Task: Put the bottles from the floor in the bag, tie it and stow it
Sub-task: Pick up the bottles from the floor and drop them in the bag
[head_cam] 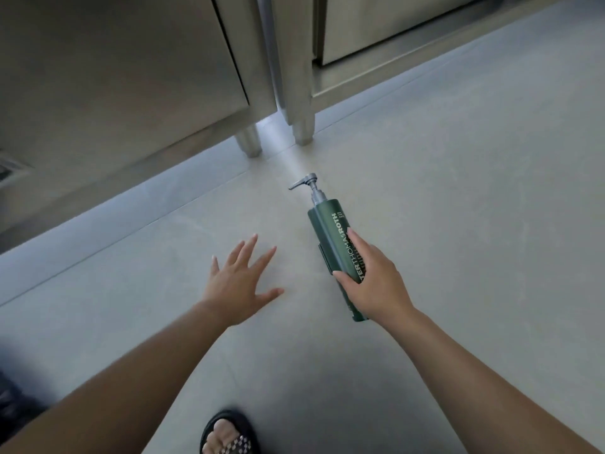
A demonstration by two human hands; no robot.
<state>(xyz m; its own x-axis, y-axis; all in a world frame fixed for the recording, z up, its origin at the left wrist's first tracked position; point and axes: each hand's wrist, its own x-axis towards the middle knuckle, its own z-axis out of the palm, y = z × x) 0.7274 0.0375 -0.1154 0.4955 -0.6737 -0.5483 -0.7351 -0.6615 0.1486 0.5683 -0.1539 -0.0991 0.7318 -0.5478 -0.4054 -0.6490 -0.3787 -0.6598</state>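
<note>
Bottle: green pump bottle (330, 244) lies on the grey floor (474, 208) near steel cabinet legs (302, 132).
Right hand (370, 276): wraps the bottle's lower body, apparently to lift it.
Left hand (240, 280): fingers spread, holding nothing, possibly for balance.
Bag: not in view.

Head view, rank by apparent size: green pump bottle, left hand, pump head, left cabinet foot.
1. green pump bottle, longest
2. left hand
3. pump head and left cabinet foot: look alike; foot farther, unranked
</note>
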